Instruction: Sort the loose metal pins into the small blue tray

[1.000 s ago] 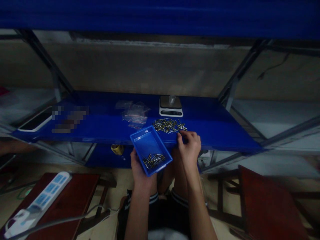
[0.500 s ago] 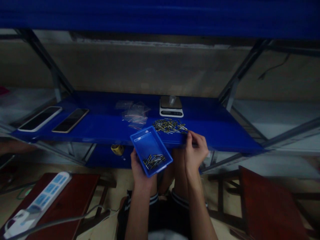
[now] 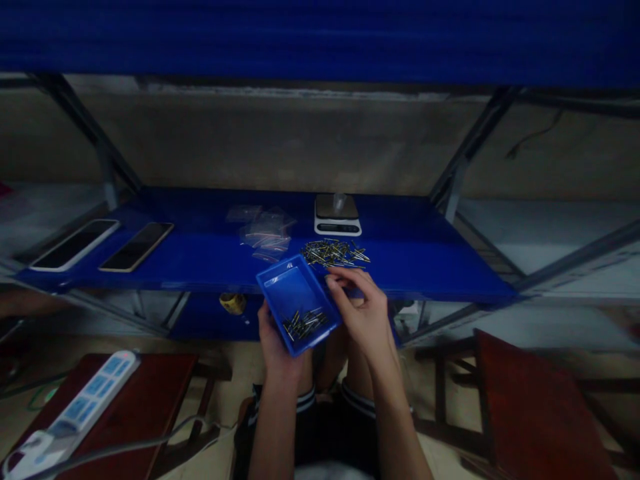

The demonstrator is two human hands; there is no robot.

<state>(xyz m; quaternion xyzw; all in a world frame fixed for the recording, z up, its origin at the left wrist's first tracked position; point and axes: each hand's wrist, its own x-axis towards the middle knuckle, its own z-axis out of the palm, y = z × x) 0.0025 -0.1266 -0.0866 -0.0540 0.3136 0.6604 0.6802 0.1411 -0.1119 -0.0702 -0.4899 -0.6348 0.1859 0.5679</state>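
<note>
Our left hand grips the tray from below, just before the shelf edge, with pins heaped in its near end. Our right hand hovers at its right rim, fingertips drawn close; we cannot tell whether they pinch a pin. On the blue metal shelf, in a dim room, we count one pile of loose pins, one scale, a phone, a second phone, and some clear bags.
</note>
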